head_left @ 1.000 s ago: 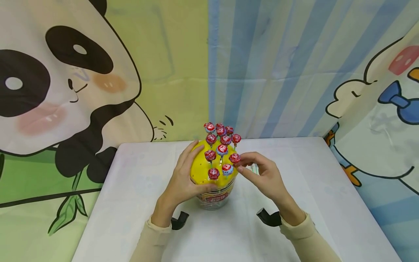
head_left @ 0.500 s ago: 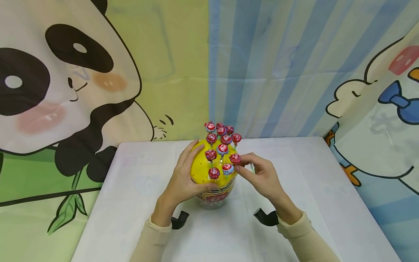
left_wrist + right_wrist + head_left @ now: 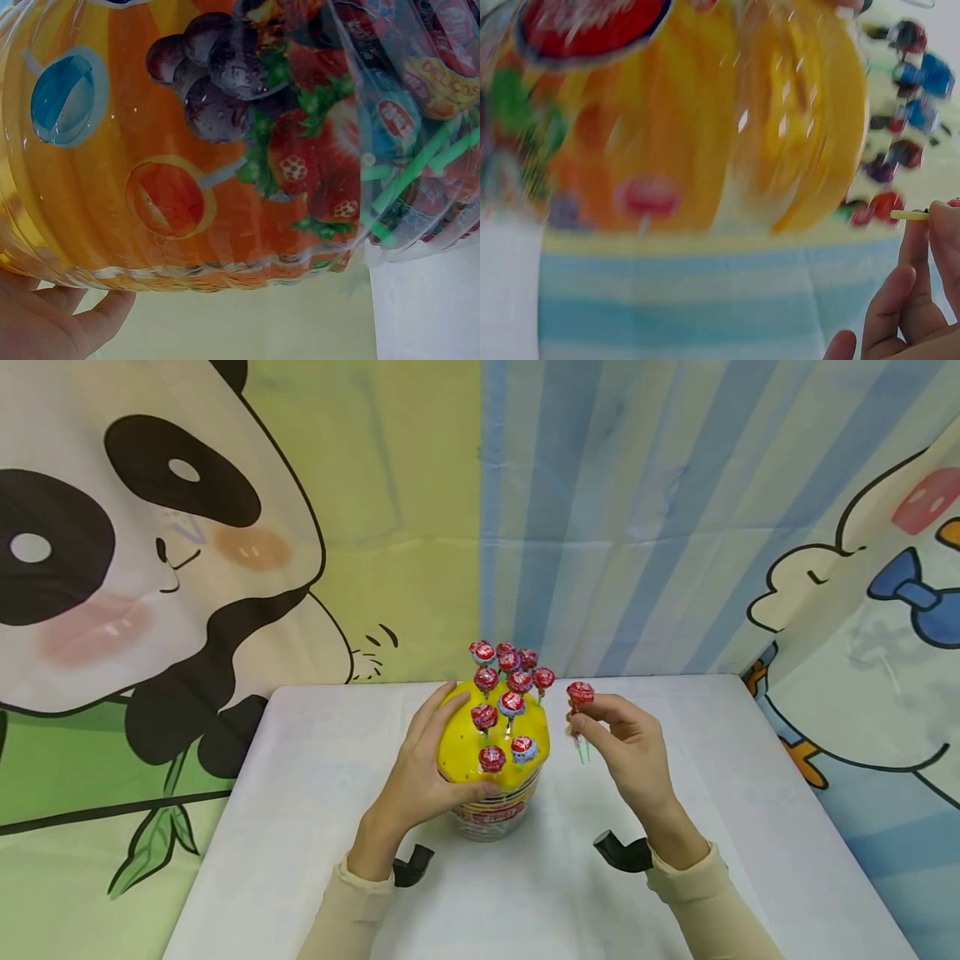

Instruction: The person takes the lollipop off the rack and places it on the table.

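A clear jar (image 3: pixel 487 827) with a yellow lid (image 3: pixel 457 739) stands mid-table. Several red-wrapped lollipops (image 3: pixel 484 717) stick up out of the lid, and in the left wrist view more wrapped sweets (image 3: pixel 450 82) with green sticks show through its wall. My left hand (image 3: pixel 420 777) grips the lid's left side, thumb at the front rim. Right of the lid, my right hand (image 3: pixel 630 752) pinches a lollipop (image 3: pixel 580 692) upright, apart from the jar. Two green sticks hang below those fingers; whether a second lollipop head is there I cannot tell. The right wrist view shows a pale stick (image 3: pixel 909 215) at the fingertips.
The table (image 3: pixel 315 860) has a white cover and reaches back to a printed curtain (image 3: pixel 405 527). Black curved pieces (image 3: pixel 624 852) stick out from both wrists. Low at the right hangs a striped cloth (image 3: pixel 675 300) in the right wrist view.
My right hand has drawn a lollipop from the lid's right edge and moved it right and up, away from the jar. The left hand has stayed on the lid.
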`<action>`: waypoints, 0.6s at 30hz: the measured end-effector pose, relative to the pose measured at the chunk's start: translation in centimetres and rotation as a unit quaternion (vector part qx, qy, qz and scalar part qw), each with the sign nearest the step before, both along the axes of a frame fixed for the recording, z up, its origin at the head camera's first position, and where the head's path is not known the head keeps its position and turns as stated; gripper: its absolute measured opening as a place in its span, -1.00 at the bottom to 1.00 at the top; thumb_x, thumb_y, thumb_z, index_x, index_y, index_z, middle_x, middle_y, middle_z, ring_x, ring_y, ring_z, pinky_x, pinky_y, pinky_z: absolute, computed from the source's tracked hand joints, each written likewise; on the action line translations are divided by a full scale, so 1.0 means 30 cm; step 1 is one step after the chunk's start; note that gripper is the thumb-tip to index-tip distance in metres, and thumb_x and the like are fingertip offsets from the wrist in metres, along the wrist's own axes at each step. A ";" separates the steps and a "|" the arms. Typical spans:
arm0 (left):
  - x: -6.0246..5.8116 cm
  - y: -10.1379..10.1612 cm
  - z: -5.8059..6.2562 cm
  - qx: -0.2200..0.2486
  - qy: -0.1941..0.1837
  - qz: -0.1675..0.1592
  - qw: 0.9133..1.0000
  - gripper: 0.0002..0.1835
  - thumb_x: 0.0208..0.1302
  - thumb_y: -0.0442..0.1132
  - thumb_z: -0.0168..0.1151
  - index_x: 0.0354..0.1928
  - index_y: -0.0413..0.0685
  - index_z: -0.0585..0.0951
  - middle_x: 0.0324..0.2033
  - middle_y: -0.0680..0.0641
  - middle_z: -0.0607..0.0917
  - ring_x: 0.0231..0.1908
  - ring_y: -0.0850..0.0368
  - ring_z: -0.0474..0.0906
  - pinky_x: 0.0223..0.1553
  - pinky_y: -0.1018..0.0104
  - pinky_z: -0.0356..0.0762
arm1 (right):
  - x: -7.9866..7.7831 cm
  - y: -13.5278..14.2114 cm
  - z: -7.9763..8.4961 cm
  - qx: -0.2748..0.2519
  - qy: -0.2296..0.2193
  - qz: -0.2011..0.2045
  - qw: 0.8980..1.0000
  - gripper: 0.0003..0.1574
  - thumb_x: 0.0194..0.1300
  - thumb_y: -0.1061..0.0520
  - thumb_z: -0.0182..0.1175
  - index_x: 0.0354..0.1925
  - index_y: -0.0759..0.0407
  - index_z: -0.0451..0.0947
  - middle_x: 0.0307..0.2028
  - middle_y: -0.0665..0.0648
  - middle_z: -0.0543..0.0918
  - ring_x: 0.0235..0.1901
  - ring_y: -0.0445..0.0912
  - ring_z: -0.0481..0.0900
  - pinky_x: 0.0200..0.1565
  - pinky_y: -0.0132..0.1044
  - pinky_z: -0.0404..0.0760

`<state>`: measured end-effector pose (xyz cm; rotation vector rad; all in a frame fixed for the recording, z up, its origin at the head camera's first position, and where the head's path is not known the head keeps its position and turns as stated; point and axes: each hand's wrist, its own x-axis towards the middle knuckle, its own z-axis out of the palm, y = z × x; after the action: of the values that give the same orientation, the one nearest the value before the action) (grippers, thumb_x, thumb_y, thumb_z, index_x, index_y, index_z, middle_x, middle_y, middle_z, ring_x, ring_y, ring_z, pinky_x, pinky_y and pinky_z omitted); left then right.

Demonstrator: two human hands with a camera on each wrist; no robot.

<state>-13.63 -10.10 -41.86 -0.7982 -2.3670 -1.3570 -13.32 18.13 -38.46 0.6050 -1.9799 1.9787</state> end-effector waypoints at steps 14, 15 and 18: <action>-0.003 -0.004 -0.005 -0.004 0.009 0.001 1.000 0.14 -0.09 0.51 0.37 0.52 0.20 0.23 0.54 0.07 0.05 0.46 0.05 0.03 0.26 -0.14 0.36 | -0.164 0.194 -0.256 0.111 -0.165 -0.168 0.965 -0.60 0.35 0.04 0.34 0.03 0.28 0.67 -0.15 0.09 0.72 -0.17 -0.11 0.60 -0.19 -0.36 0.59; -0.002 -0.003 -0.004 -0.004 0.009 0.001 1.000 0.15 -0.09 0.51 0.37 0.52 0.20 0.23 0.54 0.09 0.05 0.46 0.05 0.03 0.26 -0.14 0.36 | -0.175 0.208 -0.282 0.122 -0.181 -0.176 0.960 -0.59 0.36 0.02 0.33 0.04 0.27 0.66 -0.15 0.10 0.72 -0.18 -0.11 0.59 -0.22 -0.35 0.56; -0.001 -0.003 -0.003 -0.004 0.008 0.000 1.000 0.15 -0.09 0.51 0.37 0.52 0.21 0.22 0.54 0.10 0.04 0.46 0.05 0.03 0.26 -0.14 0.36 | -0.200 0.245 -0.352 0.155 -0.224 -0.195 0.942 -0.59 0.38 -0.01 0.31 0.06 0.22 0.67 -0.14 0.15 0.72 -0.20 -0.09 0.54 -0.27 -0.30 0.48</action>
<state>-13.66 -10.18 -41.96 -0.8068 -2.3616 -1.3382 -19.33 25.49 -49.02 -0.2039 -2.4642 1.6735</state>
